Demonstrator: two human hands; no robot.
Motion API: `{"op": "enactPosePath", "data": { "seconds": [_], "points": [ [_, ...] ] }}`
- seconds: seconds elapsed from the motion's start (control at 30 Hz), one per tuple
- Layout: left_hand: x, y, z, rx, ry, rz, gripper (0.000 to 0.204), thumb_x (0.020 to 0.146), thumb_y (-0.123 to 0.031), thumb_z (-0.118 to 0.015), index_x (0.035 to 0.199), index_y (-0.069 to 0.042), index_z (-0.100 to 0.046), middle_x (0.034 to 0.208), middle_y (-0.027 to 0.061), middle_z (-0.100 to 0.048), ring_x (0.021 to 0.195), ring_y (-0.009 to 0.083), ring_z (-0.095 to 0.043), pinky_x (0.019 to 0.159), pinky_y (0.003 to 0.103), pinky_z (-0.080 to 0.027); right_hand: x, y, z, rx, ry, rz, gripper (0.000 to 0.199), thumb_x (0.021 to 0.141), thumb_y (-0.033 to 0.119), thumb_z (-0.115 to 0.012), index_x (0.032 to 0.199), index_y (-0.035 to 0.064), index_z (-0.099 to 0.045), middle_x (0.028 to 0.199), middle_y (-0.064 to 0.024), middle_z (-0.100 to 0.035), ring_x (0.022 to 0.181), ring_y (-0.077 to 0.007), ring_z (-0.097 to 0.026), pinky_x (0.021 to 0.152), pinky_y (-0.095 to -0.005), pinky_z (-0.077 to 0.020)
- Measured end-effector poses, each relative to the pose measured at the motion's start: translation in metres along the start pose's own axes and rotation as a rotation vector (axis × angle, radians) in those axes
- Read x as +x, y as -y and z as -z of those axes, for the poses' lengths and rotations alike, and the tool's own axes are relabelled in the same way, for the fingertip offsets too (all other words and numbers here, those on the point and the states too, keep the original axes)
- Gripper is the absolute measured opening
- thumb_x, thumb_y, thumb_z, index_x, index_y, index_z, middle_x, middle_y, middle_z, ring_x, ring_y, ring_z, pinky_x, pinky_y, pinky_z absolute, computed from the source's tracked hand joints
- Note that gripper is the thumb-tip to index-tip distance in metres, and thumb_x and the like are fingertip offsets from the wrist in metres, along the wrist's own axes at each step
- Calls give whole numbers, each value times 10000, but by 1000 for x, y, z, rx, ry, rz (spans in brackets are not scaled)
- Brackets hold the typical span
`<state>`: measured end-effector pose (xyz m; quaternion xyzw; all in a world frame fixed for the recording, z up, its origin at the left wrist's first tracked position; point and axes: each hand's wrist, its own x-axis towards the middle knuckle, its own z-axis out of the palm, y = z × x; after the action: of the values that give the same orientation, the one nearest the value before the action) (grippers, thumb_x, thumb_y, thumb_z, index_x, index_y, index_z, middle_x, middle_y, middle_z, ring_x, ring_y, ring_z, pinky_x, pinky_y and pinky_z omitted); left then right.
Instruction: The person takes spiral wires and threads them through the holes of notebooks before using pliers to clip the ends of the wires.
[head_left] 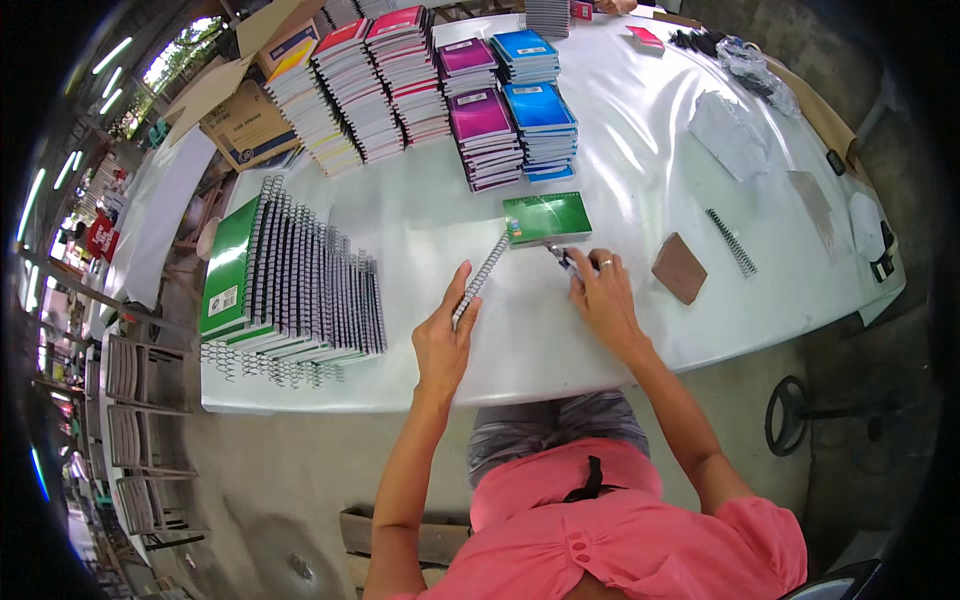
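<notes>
1. The left hand (445,340) is holding the near end of a wire spiral (481,277) between thumb and fingertips, the fingers lightly curled around it.
2. The spiral is running from that hand up to the left edge of a green notebook (547,217), which is lying flat on the white table (620,150) a little in from its near edge.
3. The right hand (603,300) is resting just below the notebook's near edge, fingers bent and closed on a small dark tool (562,258) whose tip is touching the notebook.
4. A long row of green notebooks (290,280) is sitting by the left edge.
5. Stacks of coloured notebooks (440,90) are standing toward the far edge.
6. A brown pad (679,268) and a loose spiral (732,242) are lying to the right.
</notes>
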<state>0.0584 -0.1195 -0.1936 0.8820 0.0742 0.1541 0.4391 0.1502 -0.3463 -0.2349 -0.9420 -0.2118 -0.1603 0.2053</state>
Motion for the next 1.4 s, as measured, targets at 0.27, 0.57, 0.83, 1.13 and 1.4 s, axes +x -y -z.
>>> {"op": "enactPosePath", "data": {
  "seconds": [0.27, 0.57, 0.83, 1.13, 1.4],
  "points": [
    [-3, -1, -4, 339, -194, -230, 569, 880, -202, -670, 1410, -212, -462, 1246, 86, -628, 1077, 281, -646, 672, 358, -552, -17, 81, 56, 509, -63, 357, 405, 795, 173, -718, 1189, 147, -627, 966, -109, -543, 861, -282, -561, 754, -389, -463],
    [-1, -9, -3, 382, -265, -349, 609, 843, -106, -673, 1408, -210, -469, 1307, 50, -595, 1125, 282, -622, 679, 336, -563, -12, 71, 56, 722, 226, 248, 316, 873, 175, -658, 1178, 95, -628, 878, -96, -586, 758, -197, -588, 652, -330, -470],
    [-3, -27, 19, 449, -263, -393, 659, 785, 5, -670, 1389, -192, -497, 1320, 54, -586, 1129, 252, -625, 747, 315, -558, 24, 50, 69, 1188, 817, 50, 336, 1025, 240, -468, 1216, -2, -604, 812, -27, -597, 715, -79, -547, 620, -244, -470],
    [-12, -115, 157, 298, -506, -581, 674, 654, 97, -721, 1292, -87, -604, 1288, 101, -616, 1236, 270, -557, 1026, 351, -448, 34, 18, 28, 165, 167, 425, 343, 890, 188, -645, 1219, 105, -596, 1233, -171, -552, 1091, -342, -542, 937, -445, -429],
    [42, -81, 280, -101, -157, -614, 630, 857, -391, -650, 1397, -105, -496, 1406, 100, -509, 1320, 320, -447, 1096, 420, -348, 74, 123, 53, 896, 86, 391, 602, 819, 121, -730, 1355, 79, -461, 1384, -162, -439, 1277, -319, -441, 1044, -442, -378]
  ]
}}
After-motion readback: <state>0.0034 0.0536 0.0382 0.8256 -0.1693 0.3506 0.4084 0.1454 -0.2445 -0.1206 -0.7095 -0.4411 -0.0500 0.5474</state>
